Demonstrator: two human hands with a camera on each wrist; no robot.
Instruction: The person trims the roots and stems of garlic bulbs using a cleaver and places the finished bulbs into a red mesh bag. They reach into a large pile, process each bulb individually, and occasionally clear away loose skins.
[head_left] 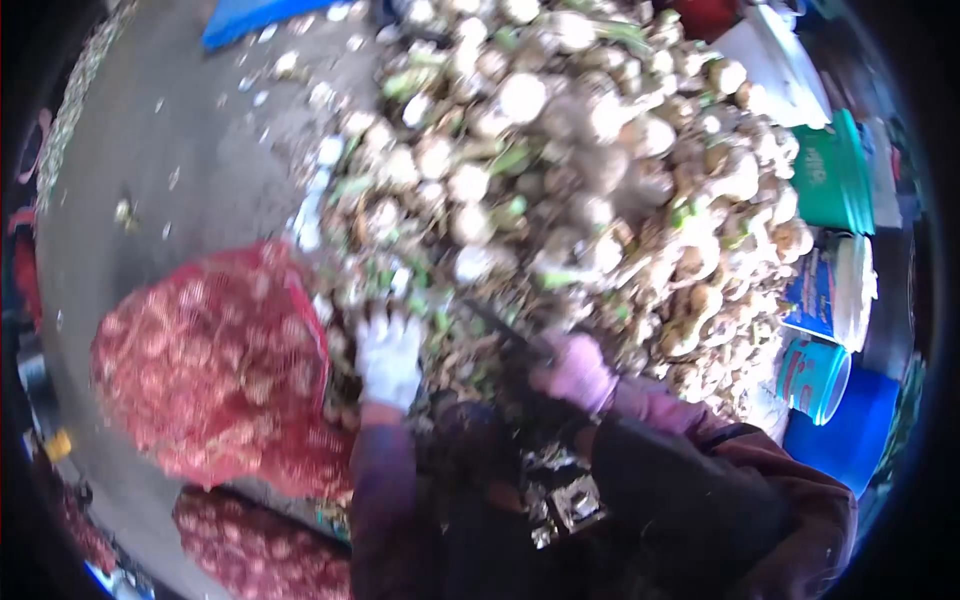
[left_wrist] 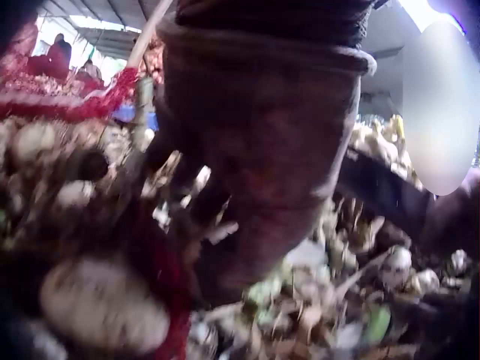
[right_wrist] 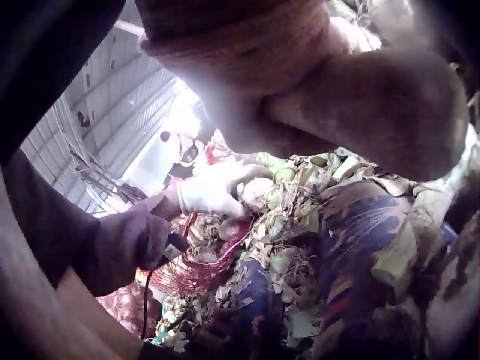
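My left hand (head_left: 388, 358), in a white glove, reaches over the near edge of a heap of garlic bulbs (head_left: 470, 185), its fingers straight and spread. From the right wrist, the same white glove (right_wrist: 210, 189) appears close beside a pale garlic bulb (right_wrist: 257, 193). My right hand (head_left: 577, 374), in a pinkish glove, grips a knife (head_left: 492, 322) whose dark blade points toward the left hand. That blade (left_wrist: 384, 193) also shows at the right of the left wrist view. A large pale bulb (left_wrist: 105, 306) lies low in that view.
A full red mesh bag (head_left: 215, 365) stands left of the left hand, with another mesh bag (head_left: 255, 550) below it. Along the right are a green bucket (head_left: 832, 175), a blue-and-white bucket (head_left: 830, 290) and a turquoise bucket (head_left: 812, 380). Cut stalks and leaves (right_wrist: 300, 195) litter the ground.
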